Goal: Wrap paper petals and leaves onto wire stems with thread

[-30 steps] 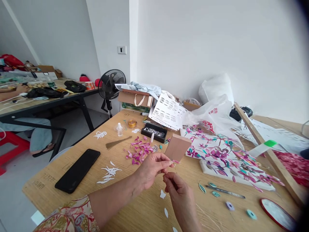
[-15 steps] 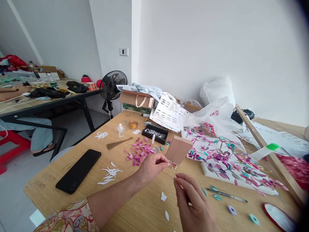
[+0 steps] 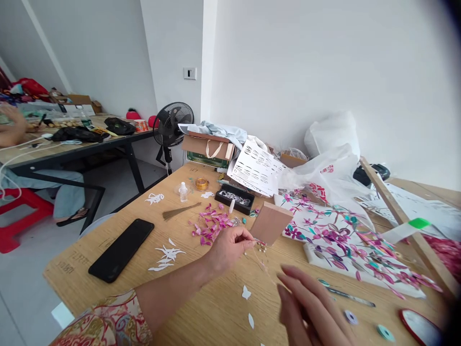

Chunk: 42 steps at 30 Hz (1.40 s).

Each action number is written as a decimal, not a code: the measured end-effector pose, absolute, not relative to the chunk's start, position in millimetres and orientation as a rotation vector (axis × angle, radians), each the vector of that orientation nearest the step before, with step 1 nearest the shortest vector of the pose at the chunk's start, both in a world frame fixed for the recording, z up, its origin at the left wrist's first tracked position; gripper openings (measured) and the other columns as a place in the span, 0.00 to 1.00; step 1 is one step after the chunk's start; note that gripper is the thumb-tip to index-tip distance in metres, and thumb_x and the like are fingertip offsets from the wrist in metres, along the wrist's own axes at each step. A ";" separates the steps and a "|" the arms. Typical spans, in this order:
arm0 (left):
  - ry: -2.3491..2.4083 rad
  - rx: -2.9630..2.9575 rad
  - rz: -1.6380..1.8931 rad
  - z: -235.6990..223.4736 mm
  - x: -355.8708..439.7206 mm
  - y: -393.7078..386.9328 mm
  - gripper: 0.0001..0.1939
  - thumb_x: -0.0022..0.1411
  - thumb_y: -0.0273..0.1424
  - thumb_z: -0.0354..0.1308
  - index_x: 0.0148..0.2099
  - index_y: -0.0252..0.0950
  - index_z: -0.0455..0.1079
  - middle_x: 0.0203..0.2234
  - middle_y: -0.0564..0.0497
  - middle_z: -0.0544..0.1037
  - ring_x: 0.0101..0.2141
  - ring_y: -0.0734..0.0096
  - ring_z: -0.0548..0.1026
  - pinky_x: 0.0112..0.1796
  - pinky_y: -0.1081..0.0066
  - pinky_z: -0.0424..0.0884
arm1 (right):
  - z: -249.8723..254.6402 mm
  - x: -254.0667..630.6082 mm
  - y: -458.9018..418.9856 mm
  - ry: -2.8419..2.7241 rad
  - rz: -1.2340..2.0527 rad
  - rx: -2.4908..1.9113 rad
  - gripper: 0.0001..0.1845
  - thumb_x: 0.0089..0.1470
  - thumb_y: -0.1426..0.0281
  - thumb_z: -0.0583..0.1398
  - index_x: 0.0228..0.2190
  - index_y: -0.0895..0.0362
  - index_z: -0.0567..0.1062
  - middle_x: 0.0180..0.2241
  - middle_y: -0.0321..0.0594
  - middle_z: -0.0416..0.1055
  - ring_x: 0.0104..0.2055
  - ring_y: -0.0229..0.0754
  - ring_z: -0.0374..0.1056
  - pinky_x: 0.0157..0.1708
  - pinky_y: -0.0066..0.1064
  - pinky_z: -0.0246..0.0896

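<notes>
My left hand (image 3: 230,249) is closed in a pinch over the middle of the table, holding a thin thread (image 3: 264,266). The thread slants from these fingertips to my right hand (image 3: 313,307), whose thumb and fingers close around its other end, slightly smeared by motion. Small pearl-like beads (image 3: 262,249) show just beyond my left fingertips; whether they hang from the thread I cannot tell. Behind them leans a wooden block (image 3: 272,223). A heap of pink petals (image 3: 211,222) lies beyond my left hand. White petal-shaped cutouts (image 3: 246,292) rest between my forearms.
A black phone (image 3: 121,250) lies at left. Farther back are a black tray (image 3: 235,198), a small clear bottle (image 3: 183,192) and a fan (image 3: 175,125). On the right are flower sprays (image 3: 334,235) on white foam, tweezers (image 3: 351,296) and thread spools (image 3: 385,332). Another person sits at the far table.
My right hand has moved right and nearer, away from my left hand, and the thread now stretches between them. My left hand keeps its pinch. The view has shifted slightly.
</notes>
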<state>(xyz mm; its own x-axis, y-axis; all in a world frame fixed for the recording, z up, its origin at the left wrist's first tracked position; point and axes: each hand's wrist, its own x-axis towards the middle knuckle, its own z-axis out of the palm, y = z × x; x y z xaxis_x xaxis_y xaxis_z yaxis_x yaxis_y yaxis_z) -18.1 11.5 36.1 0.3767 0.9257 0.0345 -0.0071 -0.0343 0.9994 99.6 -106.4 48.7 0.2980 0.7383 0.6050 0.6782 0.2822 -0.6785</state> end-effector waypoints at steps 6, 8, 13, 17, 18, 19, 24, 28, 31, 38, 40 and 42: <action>0.822 1.445 0.906 42.5 -19.5 0.1 0.08 0.50 0.33 0.55 0.27 0.32 0.68 0.18 0.55 0.65 0.22 0.78 0.61 0.25 0.77 0.56 | 20.5 90.0 -69.4 -1.407 0.488 -1.562 0.17 0.49 0.65 0.53 0.41 0.59 0.67 0.32 0.43 0.74 0.27 0.38 0.71 0.23 0.26 0.66; 0.826 1.440 0.894 40.0 -20.2 1.0 0.08 0.49 0.33 0.56 0.26 0.31 0.68 0.18 0.55 0.65 0.22 0.78 0.60 0.25 0.77 0.56 | 18.2 90.6 -68.4 -1.455 0.437 -1.606 0.14 0.50 0.65 0.52 0.37 0.59 0.69 0.27 0.40 0.74 0.27 0.38 0.70 0.24 0.25 0.65; 0.852 1.505 0.862 32.2 -18.7 5.4 0.06 0.49 0.31 0.56 0.27 0.32 0.69 0.18 0.55 0.66 0.22 0.78 0.61 0.24 0.77 0.56 | 27.0 97.3 -77.4 -1.651 0.231 -1.668 0.15 0.53 0.63 0.48 0.24 0.56 0.70 0.16 0.33 0.67 0.17 0.33 0.62 0.17 0.21 0.55; 0.882 1.738 0.903 31.3 -17.9 6.2 0.04 0.50 0.27 0.56 0.27 0.34 0.71 0.23 0.52 0.70 0.25 0.75 0.65 0.27 0.77 0.59 | 32.0 104.1 -82.3 -1.784 0.117 -1.692 0.17 0.55 0.65 0.46 0.23 0.56 0.69 0.16 0.33 0.66 0.17 0.33 0.61 0.18 0.21 0.53; 0.871 1.804 0.907 32.2 -18.3 5.8 0.04 0.50 0.27 0.55 0.27 0.35 0.71 0.23 0.52 0.71 0.26 0.75 0.66 0.28 0.76 0.59 | 34.1 106.1 -83.0 -1.836 0.099 -1.697 0.17 0.55 0.65 0.46 0.23 0.56 0.70 0.16 0.34 0.66 0.18 0.34 0.62 0.18 0.22 0.53; 0.854 1.869 0.898 33.4 -18.8 5.3 0.05 0.51 0.27 0.55 0.27 0.35 0.71 0.24 0.52 0.71 0.26 0.74 0.67 0.29 0.76 0.60 | 37.4 108.3 -83.3 -1.894 0.082 -1.700 0.17 0.55 0.66 0.46 0.23 0.56 0.70 0.17 0.34 0.66 0.19 0.34 0.62 0.19 0.22 0.53; 0.619 2.112 0.710 44.3 -23.2 1.6 0.07 0.54 0.27 0.52 0.29 0.36 0.72 0.25 0.50 0.72 0.29 0.72 0.68 0.32 0.74 0.60 | 67.5 126.8 -76.3 -2.152 0.051 -1.679 0.17 0.54 0.67 0.47 0.21 0.55 0.71 0.19 0.36 0.65 0.22 0.36 0.62 0.21 0.25 0.52; 0.461 1.811 0.554 52.0 -26.1 0.0 0.05 0.51 0.27 0.55 0.29 0.35 0.72 0.24 0.52 0.71 0.27 0.74 0.67 0.30 0.76 0.60 | 76.1 146.2 -60.6 -2.132 0.363 -1.623 0.14 0.53 0.66 0.50 0.23 0.55 0.72 0.21 0.34 0.66 0.24 0.36 0.62 0.24 0.24 0.54; 0.574 1.452 0.576 53.4 -26.8 0.5 0.05 0.48 0.31 0.58 0.28 0.33 0.70 0.20 0.55 0.68 0.22 0.79 0.63 0.24 0.78 0.57 | 57.6 153.9 -53.7 -1.946 0.643 -1.602 0.16 0.53 0.63 0.50 0.22 0.56 0.71 0.21 0.34 0.67 0.25 0.36 0.62 0.24 0.23 0.56; 0.731 1.233 0.733 47.9 -24.1 8.3 0.07 0.46 0.31 0.58 0.26 0.31 0.66 0.16 0.58 0.63 0.18 0.83 0.59 0.20 0.80 0.53 | 6.4 144.0 -73.9 -1.857 0.613 -1.595 0.17 0.52 0.60 0.50 0.23 0.56 0.72 0.21 0.35 0.70 0.24 0.36 0.64 0.22 0.22 0.59; 0.789 1.285 0.756 43.7 -21.1 11.4 0.06 0.47 0.30 0.57 0.26 0.31 0.66 0.17 0.57 0.64 0.19 0.83 0.60 0.20 0.80 0.55 | 6.4 137.3 -84.6 -1.920 0.540 -1.566 0.16 0.53 0.62 0.50 0.24 0.55 0.72 0.22 0.36 0.70 0.24 0.37 0.66 0.23 0.22 0.60; 0.853 1.426 0.780 39.4 -17.6 13.5 0.04 0.48 0.28 0.56 0.26 0.31 0.67 0.18 0.56 0.66 0.21 0.81 0.62 0.21 0.80 0.56 | 15.1 131.3 -94.7 -2.010 0.448 -1.529 0.14 0.54 0.65 0.49 0.26 0.55 0.72 0.21 0.36 0.69 0.23 0.36 0.66 0.23 0.22 0.59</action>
<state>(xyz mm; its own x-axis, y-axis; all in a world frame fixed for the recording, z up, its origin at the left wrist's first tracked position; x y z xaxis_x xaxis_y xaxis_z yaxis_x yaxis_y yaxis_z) -17.6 13.5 39.4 0.5001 0.8654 -0.0320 0.0451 0.0109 0.9989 131.3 -94.7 15.1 -0.1849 0.9541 0.2355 0.7637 0.2903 -0.5766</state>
